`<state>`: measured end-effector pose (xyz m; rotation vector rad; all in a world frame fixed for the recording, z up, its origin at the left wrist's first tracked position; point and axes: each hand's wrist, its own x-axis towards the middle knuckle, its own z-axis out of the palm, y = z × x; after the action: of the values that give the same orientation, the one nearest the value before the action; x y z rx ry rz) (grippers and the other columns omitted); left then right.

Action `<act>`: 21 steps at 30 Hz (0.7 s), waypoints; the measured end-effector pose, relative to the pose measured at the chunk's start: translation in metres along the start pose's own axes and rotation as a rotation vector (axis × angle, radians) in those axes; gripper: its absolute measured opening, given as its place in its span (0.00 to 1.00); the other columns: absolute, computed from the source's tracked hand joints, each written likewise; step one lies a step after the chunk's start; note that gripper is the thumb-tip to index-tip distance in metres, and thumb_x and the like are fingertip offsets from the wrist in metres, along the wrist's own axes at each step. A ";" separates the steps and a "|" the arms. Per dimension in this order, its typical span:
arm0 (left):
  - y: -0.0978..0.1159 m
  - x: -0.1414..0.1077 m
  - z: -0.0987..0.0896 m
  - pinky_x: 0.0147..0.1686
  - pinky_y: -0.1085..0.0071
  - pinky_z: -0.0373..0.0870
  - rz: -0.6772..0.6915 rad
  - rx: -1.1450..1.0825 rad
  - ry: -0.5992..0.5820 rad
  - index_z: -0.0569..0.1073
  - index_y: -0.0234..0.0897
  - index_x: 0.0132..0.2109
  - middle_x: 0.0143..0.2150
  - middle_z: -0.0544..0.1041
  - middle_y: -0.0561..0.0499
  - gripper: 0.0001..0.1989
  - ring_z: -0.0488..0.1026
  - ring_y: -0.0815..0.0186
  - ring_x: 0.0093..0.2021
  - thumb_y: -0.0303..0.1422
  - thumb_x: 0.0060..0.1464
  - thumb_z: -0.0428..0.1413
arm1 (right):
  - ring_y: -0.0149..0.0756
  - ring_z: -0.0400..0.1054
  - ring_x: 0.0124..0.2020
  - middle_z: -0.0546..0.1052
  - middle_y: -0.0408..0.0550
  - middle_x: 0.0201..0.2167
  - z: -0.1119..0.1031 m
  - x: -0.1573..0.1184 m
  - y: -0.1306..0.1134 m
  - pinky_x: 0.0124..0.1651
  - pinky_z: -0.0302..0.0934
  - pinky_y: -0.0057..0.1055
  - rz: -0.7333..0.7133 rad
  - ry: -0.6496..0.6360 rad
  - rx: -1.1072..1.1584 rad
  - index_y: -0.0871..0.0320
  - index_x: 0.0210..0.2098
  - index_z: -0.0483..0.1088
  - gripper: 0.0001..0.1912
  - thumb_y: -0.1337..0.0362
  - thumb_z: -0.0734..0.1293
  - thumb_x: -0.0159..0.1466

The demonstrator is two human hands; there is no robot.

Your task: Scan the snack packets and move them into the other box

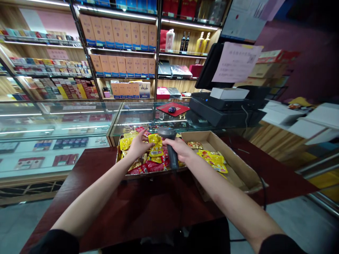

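Right grip [180,148] clamped on scanner [166,133], handle stiff. Left grip [139,145] pinched on yellow packet [155,145] above tray [153,172]: light, soft, slippery; hold by its edge.

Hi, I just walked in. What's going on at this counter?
A person at a shop counter holds a handheld barcode scanner in their right hand. Their left hand grips a yellow snack packet near the scanner's head, above a shallow box full of red and yellow packets. Beside it, an open cardboard box holds more yellow packets. Both boxes sit on a dark red wooden counter, with a glass display case and lit shelves beyond.
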<state>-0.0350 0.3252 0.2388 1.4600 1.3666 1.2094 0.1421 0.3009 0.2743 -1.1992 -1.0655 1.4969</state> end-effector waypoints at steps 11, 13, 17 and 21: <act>-0.012 0.005 0.033 0.25 0.80 0.68 -0.383 -0.646 -0.122 0.75 0.34 0.36 0.35 0.78 0.48 0.20 0.74 0.72 0.29 0.29 0.31 0.70 | 0.33 0.66 0.32 0.75 0.42 0.26 -0.006 -0.027 0.006 0.38 0.57 0.30 -0.199 0.077 -0.058 0.60 0.31 0.73 0.13 0.62 0.71 0.45; -0.012 0.004 0.032 0.23 0.78 0.68 -0.366 -0.593 -0.145 0.75 0.35 0.38 0.34 0.78 0.49 0.22 0.75 0.69 0.29 0.31 0.31 0.70 | 0.34 0.67 0.34 0.76 0.42 0.28 -0.008 -0.027 0.013 0.41 0.57 0.31 -0.208 0.081 -0.019 0.59 0.31 0.73 0.13 0.64 0.71 0.45; -0.011 0.003 0.032 0.22 0.76 0.69 -0.320 -0.488 -0.162 0.74 0.36 0.39 0.34 0.78 0.48 0.24 0.75 0.66 0.29 0.34 0.31 0.70 | 0.34 0.68 0.36 0.77 0.43 0.31 -0.013 -0.026 0.021 0.44 0.58 0.31 -0.207 0.085 0.033 0.58 0.32 0.73 0.12 0.65 0.71 0.46; -0.019 0.008 0.031 0.26 0.74 0.72 -0.331 -0.532 -0.203 0.73 0.36 0.39 0.38 0.78 0.47 0.25 0.76 0.66 0.32 0.35 0.30 0.70 | 0.35 0.69 0.37 0.77 0.44 0.31 -0.014 -0.039 0.019 0.46 0.59 0.32 -0.196 0.124 -0.006 0.59 0.33 0.73 0.12 0.64 0.71 0.47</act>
<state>-0.0100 0.3370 0.2138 0.9118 0.9975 1.0678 0.1573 0.2601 0.2616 -1.1414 -1.0721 1.2538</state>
